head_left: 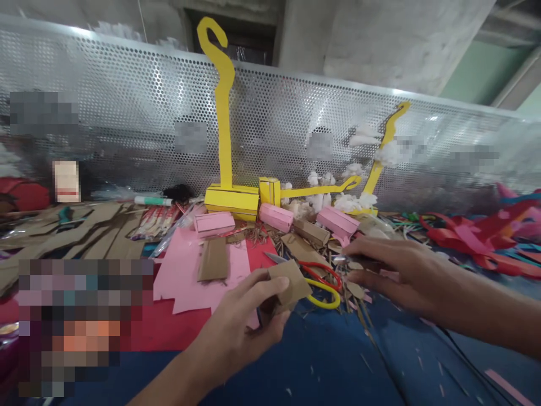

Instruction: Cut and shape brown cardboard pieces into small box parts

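My left hand point(264, 301) is closed round a small folded piece of brown cardboard point(293, 285), thumb on its upper face. Just behind it lie scissors point(323, 293) with one red and one yellow handle loop, blades pointing left. At the right, my right hand point(376, 268) is curled with thumb and fingers round something dark, largely hidden; a small shiny tip point(340, 259) shows by the fingertips. Small cardboard pieces and scraps point(355, 289) lie below it. Beyond are pink paper-covered blocks point(338, 221) and a bare cardboard block point(311, 232).
A yellow block with a tall hooked strip point(224, 113) stands at the back against a perforated metal panel point(139, 124). White fluff point(355, 201) surrounds other yellow strips. Pink paper point(181, 276) lies left, red strips point(460, 237) right. Dark cords point(465, 361) cross the blue table point(338, 361).
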`<state>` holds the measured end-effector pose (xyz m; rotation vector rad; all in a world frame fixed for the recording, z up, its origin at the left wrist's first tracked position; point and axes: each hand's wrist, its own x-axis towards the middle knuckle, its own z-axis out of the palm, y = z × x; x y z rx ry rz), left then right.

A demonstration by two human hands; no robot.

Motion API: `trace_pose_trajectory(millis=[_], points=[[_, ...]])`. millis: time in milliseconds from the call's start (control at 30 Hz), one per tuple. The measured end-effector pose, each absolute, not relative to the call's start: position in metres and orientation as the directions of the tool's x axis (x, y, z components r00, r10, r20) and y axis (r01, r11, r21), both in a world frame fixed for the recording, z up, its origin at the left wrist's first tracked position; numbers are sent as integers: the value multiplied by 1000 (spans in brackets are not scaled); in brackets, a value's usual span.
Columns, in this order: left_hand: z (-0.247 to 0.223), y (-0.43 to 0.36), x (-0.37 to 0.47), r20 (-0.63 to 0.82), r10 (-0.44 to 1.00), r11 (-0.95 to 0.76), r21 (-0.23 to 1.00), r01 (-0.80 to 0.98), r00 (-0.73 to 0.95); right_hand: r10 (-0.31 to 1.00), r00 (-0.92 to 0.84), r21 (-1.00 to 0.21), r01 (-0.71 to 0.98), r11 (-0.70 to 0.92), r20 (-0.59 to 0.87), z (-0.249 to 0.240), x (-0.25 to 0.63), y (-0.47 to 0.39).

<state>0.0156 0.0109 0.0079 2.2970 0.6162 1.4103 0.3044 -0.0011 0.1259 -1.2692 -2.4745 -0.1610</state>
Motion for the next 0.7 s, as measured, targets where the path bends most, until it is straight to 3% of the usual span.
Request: trace_pose_trajectory(millis=[133, 267, 400, 700], points=[[4, 12, 14, 751, 521, -852, 487, 192, 406, 895, -424, -528, 733, 430, 139, 105, 294, 0], [5, 12, 13, 748, 515, -856, 466, 222, 418, 874, -474, -760, 529, 378, 105, 94, 268, 3], [9, 11, 12, 747, 507, -862, 456, 222, 430, 846, -522, -810, 450, 376, 103, 88, 253, 7], [12, 10, 13, 732, 509, -860, 451, 238, 453, 870, -488, -785, 511, 350, 70, 87, 248, 7]])
